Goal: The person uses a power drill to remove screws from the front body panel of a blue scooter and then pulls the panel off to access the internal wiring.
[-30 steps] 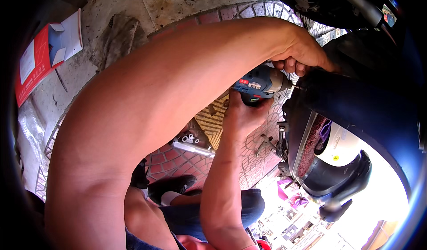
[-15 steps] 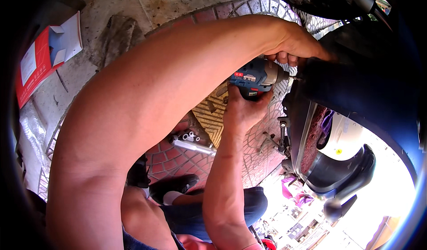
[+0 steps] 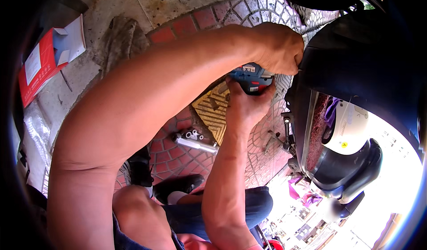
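In my right hand (image 3: 250, 107) is a blue cordless drill (image 3: 250, 75), with the thumb and fingers wrapped round its lower part. My left arm reaches across above it and covers the back of the drill. At the drill's nose, my left hand (image 3: 282, 49) is closed, its knuckles against the edge of a dark blue scooter body panel (image 3: 360, 72). The left hand hides the nose and bit, and whatever its fingers hold is out of sight.
A silver tube-shaped metal part (image 3: 195, 144) lies on red paving beside a yellow ridged tile (image 3: 213, 116). An opened red-and-white box (image 3: 49, 63) and a dirty cloth (image 3: 122, 40) lie at the left. The scooter's black seat (image 3: 347, 170) is at the lower right.
My left hand has come down from the panel's upper edge to the drill's nose, its fingers now curled. The drill's nose and bit, visible before, are now covered.
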Action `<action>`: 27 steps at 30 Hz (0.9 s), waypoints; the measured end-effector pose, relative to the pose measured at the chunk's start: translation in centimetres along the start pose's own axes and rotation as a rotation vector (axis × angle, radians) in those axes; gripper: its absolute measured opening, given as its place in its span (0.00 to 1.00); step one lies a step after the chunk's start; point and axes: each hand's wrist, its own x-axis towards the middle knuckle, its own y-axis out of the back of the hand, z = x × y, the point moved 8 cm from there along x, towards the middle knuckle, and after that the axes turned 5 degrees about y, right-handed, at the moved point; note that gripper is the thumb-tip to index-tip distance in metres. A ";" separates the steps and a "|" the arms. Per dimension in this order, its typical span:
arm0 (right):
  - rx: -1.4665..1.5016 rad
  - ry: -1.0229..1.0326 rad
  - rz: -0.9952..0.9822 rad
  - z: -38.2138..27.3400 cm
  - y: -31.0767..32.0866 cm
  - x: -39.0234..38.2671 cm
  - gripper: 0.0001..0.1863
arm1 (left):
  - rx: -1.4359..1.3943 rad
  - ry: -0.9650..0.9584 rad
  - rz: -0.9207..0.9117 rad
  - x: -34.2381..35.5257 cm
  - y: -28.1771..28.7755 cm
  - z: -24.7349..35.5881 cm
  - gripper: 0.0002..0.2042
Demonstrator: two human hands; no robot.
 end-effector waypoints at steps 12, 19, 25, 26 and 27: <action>0.197 0.006 -0.097 1.3 -0.5 0.8 0.29 | -0.066 0.039 0.014 0.5 -0.4 0.2 0.15; 0.229 -0.007 -0.136 1.0 -0.8 0.5 0.33 | -0.056 0.048 0.037 0.3 0.0 0.4 0.15; -0.176 0.061 -0.135 -0.4 1.4 -0.2 0.51 | -0.099 0.009 -0.021 0.0 -1.0 -0.3 0.16; -0.265 0.074 -0.162 -0.2 1.4 -0.3 0.51 | -0.100 -0.050 -0.026 0.3 -1.1 0.1 0.16; -0.294 0.118 -0.193 -0.2 1.6 -0.5 0.50 | -0.156 -0.038 -0.039 0.3 -1.3 0.0 0.17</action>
